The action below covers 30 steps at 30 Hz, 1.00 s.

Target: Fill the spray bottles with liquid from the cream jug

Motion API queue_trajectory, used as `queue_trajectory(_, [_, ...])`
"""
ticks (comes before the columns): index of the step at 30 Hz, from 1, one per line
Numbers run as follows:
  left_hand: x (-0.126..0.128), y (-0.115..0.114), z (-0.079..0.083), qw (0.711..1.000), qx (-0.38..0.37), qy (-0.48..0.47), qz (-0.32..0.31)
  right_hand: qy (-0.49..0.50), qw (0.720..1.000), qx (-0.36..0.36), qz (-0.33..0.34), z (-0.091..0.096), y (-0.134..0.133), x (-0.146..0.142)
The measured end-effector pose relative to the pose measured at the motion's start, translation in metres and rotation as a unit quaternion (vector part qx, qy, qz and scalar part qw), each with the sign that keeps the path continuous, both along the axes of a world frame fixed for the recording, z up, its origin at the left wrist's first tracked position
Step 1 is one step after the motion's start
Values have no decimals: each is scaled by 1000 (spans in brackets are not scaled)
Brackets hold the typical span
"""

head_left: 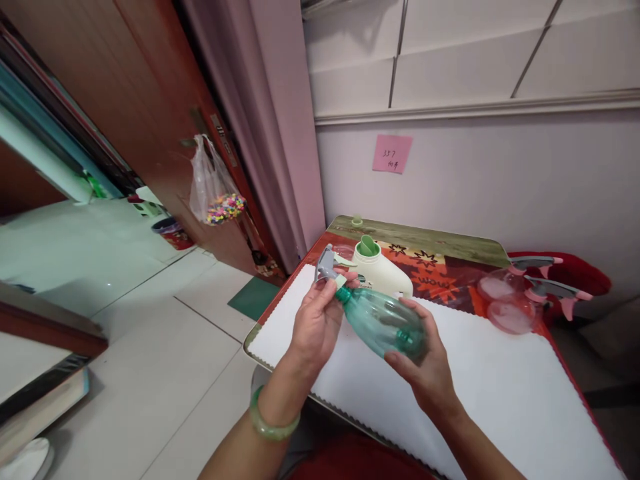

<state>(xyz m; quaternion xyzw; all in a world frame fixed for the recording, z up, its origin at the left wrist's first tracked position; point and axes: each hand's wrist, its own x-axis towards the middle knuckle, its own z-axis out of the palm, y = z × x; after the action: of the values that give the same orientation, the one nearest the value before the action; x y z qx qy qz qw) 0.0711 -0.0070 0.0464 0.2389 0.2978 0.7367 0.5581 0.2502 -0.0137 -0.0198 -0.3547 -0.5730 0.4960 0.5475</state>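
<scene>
A clear green spray bottle (377,317) with a grey and pale green trigger head (327,263) is held tilted above the table, its head toward the upper left. My left hand (320,317) is closed around the neck and collar of the trigger head. Around the bottle's wide base, my right hand (425,360) is closed, thumb below and fingers behind. Just behind the bottle stands a cream jug (385,270) with an open mouth and a green spout (369,245) in it. A small green cap (357,219) sits at the table's back edge.
White paper (480,393) covers the table's front. Two pink-clear spray bottles (510,313) with grey and pink heads are at the right, near a red tub (585,270). A bag of colourful beads (223,203) hangs from the door handle. A pink note (393,153) is on the wall.
</scene>
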Motion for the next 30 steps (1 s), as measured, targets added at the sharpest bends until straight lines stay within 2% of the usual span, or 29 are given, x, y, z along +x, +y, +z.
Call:
queue_trajectory(2, [8,-1,2,1000,-9,-1,5,-46,996,56,-58,1,-2,-4])
queue_trajectory(4, [13,-3,4,1000,-20,-4,9,-95,977,153,-110,0,-1,-4])
queue_trajectory(6, [17,-4,7,1000,-27,-4,13,-141,937,278,-159,-1,4,0])
queue_trajectory(9, [23,-6,10,999,-35,6,23,-202,847,443,-214,-4,12,6])
queue_trajectory(11, [26,-7,11,999,-32,14,25,-227,803,503,-224,-7,15,8])
queue_trajectory(12, [26,-7,11,999,-24,19,23,-229,799,510,-224,-8,15,8])
queue_trajectory(13, [26,-6,10,999,-13,28,19,-218,812,494,-222,-8,13,6])
queue_trajectory(14, [25,-6,9,999,1,40,13,-194,845,449,-214,-6,11,4])
queue_trajectory(15, [23,-5,8,998,17,53,7,-155,894,372,-198,-3,8,1])
queue_trajectory(16, [21,-4,6,997,33,63,-1,-100,945,262,-166,2,4,-2])
queue_trajectory(17, [18,-4,4,996,48,68,-9,-35,985,123,-113,9,0,-5])
queue_trajectory(18, [16,-3,2,996,62,67,-16,28,998,-33,-39,17,-4,-8])
queue_trajectory(19, [14,-3,1,995,72,61,-24,81,978,-187,49,25,-7,-10])
queue_trajectory(20, [12,-3,0,995,78,53,-32,120,931,-316,137,32,-9,-11])
queue_trajectory(21, [10,-3,-1,995,80,46,-39,146,877,-406,214,37,-11,-12])
queue_trajectory(22, [9,-3,-1,995,79,41,-39,161,832,-456,271,40,-11,-12])
queue_trajectory(23, [9,-3,0,996,77,39,-34,169,813,-467,305,40,-12,-13])
queue_trajectory(24, [8,-3,1,996,75,41,-22,172,823,-444,310,37,-12,-13])
queue_trajectory(25, [8,-3,3,996,75,46,-3,165,858,-391,288,31,-12,-14])
queue_trajectory(27, [7,-3,5,994,77,62,49,99,955,-213,181,14,-11,-17])
queue_trajectory(28, [6,-3,6,992,77,69,74,42,989,-93,110,5,-10,-19])
queue_trajectory(29, [6,-3,6,990,74,75,94,-23,998,31,41,-3,-8,-21])
queue_trajectory(30, [5,-3,5,989,68,79,106,-85,986,140,-16,-10,-5,-24])
